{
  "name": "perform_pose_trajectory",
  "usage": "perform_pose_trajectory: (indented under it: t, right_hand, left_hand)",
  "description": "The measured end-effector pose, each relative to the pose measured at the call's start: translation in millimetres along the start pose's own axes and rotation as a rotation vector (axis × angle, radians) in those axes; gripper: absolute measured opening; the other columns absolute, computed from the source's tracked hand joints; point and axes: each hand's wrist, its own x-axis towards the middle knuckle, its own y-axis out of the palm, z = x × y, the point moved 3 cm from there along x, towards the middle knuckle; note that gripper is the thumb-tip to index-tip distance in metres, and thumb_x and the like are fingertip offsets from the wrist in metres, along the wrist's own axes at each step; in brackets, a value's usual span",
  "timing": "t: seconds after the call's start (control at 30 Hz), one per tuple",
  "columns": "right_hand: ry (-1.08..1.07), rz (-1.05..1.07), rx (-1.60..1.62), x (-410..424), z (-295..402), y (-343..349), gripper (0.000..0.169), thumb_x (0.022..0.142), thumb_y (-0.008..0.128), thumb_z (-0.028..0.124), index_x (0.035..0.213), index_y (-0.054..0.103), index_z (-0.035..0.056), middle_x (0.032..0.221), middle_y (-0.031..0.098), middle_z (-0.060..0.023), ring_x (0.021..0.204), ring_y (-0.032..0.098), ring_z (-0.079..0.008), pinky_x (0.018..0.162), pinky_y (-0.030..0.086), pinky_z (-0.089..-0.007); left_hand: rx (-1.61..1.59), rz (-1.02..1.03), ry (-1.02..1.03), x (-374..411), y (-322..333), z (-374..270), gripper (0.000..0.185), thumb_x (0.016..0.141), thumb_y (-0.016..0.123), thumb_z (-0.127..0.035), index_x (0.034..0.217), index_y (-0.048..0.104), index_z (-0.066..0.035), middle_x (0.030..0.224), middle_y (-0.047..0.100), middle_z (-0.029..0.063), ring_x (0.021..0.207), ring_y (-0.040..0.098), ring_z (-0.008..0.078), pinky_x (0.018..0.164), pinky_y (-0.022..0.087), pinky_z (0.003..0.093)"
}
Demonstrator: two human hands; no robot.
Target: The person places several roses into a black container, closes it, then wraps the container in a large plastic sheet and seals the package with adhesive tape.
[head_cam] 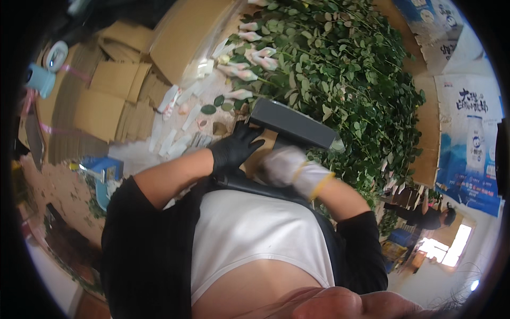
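My left hand (235, 150), in a black glove, lies with spread fingers at the left edge of a piece of brown cardboard (261, 151). My right hand (281, 165), in a white knit glove with a yellow-edged cuff, is blurred over the cardboard's right side. Whether its fingers hold anything cannot be made out. Just beyond both hands stands a long dark grey block (293, 123), set at a slant. A black padded edge (255, 186) runs close against my body. Past the block lies a large heap of leafy cut flower stems (338, 71), several buds wrapped in pale sleeves (243, 73).
Stacked flat cardboard (107, 91) stands at left, near a light blue device (42, 79) and a blue tape dispenser (105, 167). White sleeves (175, 141) and loose leaves (215, 105) litter the left surface. Printed sheets (470, 147) cover the right side. Another person (428, 215) is at far right.
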Motion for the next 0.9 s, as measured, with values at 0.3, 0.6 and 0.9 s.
perform_pose_trajectory:
  t: [0.3,0.6,0.9]
  right_hand:
    - [-0.321,-0.774,0.341,-51,-84,-98,0.023,0.095,0.053,0.017,0.112,0.067,0.0089,0.102,0.07,-0.0157,0.091,0.068,-0.0317,0.079,0.054,-0.04]
    - [0.773,-0.712,0.505,61,-345,-65,0.083,0.084,0.061,-0.005,0.155,0.027,0.022,0.138,0.054,-0.0223,0.122,0.058,-0.0356,0.103,0.047,-0.0435]
    - [0.991,-0.741,0.066,-176,-317,-95,0.027,0.09,0.059,0.028,0.108,0.068,0.0105,0.107,0.069,-0.0163,0.1,0.066,-0.0357,0.087,0.052,-0.045]
  left_hand:
    - [-0.017,0.031,-0.023,-18,2,-8,0.069,0.073,0.078,-0.029,0.133,0.055,-0.003,0.147,0.041,0.0216,0.138,0.036,0.0397,0.112,0.034,0.0455]
    - [-0.275,-0.034,0.008,-20,11,1,0.054,0.08,0.077,-0.036,0.123,0.063,-0.006,0.141,0.049,0.0177,0.134,0.042,0.038,0.108,0.04,0.0458]
    - [-0.32,-0.168,0.027,-19,8,1,0.044,0.079,0.078,-0.028,0.117,0.066,-0.007,0.138,0.052,0.0164,0.133,0.043,0.0371,0.108,0.041,0.0463]
